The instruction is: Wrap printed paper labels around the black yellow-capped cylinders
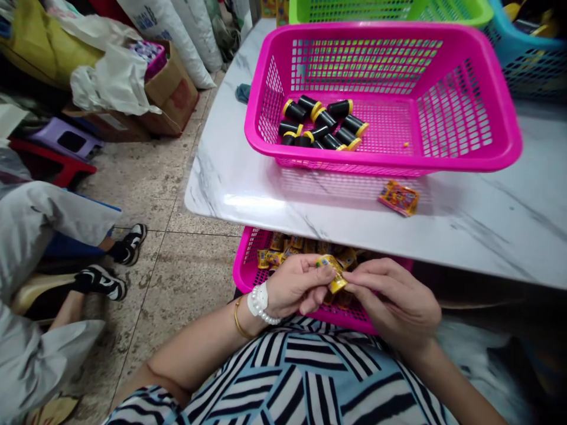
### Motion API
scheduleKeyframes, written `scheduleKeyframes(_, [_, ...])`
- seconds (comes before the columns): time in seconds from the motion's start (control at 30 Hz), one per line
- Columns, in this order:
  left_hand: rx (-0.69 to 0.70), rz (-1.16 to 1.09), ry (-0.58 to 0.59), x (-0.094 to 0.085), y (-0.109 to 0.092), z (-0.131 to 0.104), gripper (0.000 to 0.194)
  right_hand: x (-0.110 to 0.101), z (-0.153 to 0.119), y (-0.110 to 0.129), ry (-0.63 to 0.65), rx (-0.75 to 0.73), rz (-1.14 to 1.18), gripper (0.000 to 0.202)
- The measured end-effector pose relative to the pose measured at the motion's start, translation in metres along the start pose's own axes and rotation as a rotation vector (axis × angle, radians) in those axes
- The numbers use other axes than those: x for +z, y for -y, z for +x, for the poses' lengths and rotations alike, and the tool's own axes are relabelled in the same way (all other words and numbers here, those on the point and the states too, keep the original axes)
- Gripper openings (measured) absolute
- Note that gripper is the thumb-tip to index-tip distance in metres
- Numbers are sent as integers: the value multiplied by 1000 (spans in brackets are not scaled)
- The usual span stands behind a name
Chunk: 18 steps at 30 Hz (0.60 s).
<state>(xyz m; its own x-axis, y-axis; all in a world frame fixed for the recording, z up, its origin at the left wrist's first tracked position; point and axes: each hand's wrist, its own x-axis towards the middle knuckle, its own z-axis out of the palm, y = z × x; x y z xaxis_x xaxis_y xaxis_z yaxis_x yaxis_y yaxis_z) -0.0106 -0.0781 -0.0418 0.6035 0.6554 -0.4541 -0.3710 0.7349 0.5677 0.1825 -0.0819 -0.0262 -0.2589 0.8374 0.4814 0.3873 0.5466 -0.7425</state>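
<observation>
Between my two hands is a small yellow printed cylinder (333, 277), held over the lower pink basket. My left hand (297, 283) grips its left side between thumb and fingers. The thumb and fingertips of my right hand (392, 295) pinch together at its right edge; whether they hold the cylinder itself or a bit of its wrapping, I cannot make out. Under my hands, the lower pink basket (241, 268) contains several yellow printed pieces (270, 258). On the table, a larger pink basket (381, 160) holds several black cylinders with yellow ends (325, 120).
A crumpled printed wrapper (399, 198) lies on the marble-patterned table (221, 177). Behind stand a green basket (390, 10) and a blue basket (531, 65). To the left, a person's legs (48, 218), a purple stool (66, 137) and a cardboard box (170, 94) occupy the floor.
</observation>
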Motion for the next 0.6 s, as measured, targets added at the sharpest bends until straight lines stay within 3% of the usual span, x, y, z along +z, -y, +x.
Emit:
scheduleKeyframes(0.23, [-16, -20, 12, -2, 1, 4, 55, 9, -5, -3, -1, -33, 55, 32])
scheduleKeyframes(0.4, [-56, 61, -44, -4, 2, 5, 59, 17, -9, 0, -15, -75, 27, 33])
scheduleKeyframes(0.53, [-64, 209, -91, -11, -2, 3, 59, -2, 8, -6, 56, -119, 23, 23])
scheduleKeyframes(0.6, [-29, 328, -160, -15, -4, 0, 63, -22, 26, -20, -9, -97, -145, 23])
